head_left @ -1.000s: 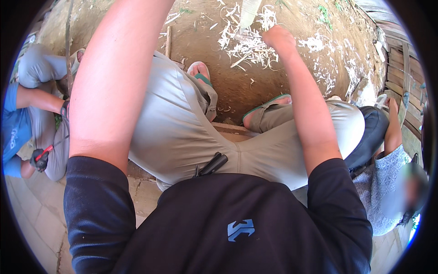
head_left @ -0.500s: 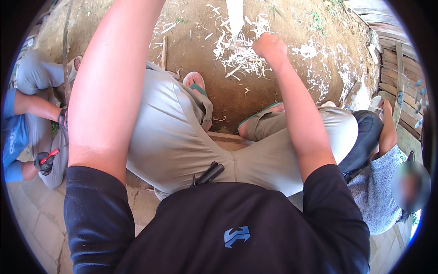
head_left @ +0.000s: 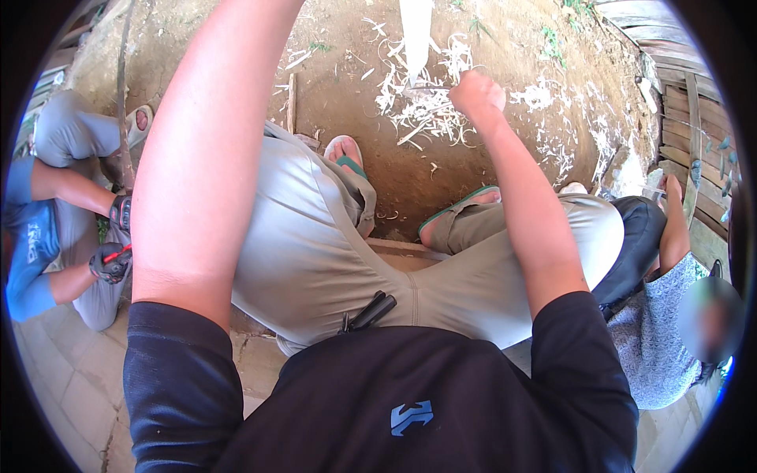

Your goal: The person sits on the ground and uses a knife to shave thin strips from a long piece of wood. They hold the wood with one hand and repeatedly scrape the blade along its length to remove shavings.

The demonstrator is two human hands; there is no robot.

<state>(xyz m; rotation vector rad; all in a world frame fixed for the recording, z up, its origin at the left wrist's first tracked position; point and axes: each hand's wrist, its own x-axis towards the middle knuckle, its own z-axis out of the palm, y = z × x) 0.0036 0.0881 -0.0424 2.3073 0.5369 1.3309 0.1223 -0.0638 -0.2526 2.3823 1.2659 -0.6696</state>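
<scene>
My right hand (head_left: 478, 93) is closed in a fist beyond my knees. A thin knife blade (head_left: 432, 88), seen nearly edge-on, sticks out from it to the left; the handle is hidden in the fist. The blade lies at the tip of a pale, pointed wooden piece (head_left: 415, 35), which comes down from the upper edge of the view. My left forearm reaches up and out past the top edge, so the left hand is out of sight. Curled pale shavings (head_left: 430, 118) lie on the ground below the blade.
On the left a person (head_left: 47, 236) in dark gloves holds a red-handled tool (head_left: 118, 254). Close on the right sits another person (head_left: 654, 339) in a grey top. More shavings (head_left: 532, 94) are strewn on the dirt, and a wooden stick (head_left: 292, 102) lies beyond my left foot.
The whole view has shifted slightly, moving things a little right and down. The knife stays by the pointed tip, my right fist still closed. The left person's gloved hands have come together at the red-handled tool.
</scene>
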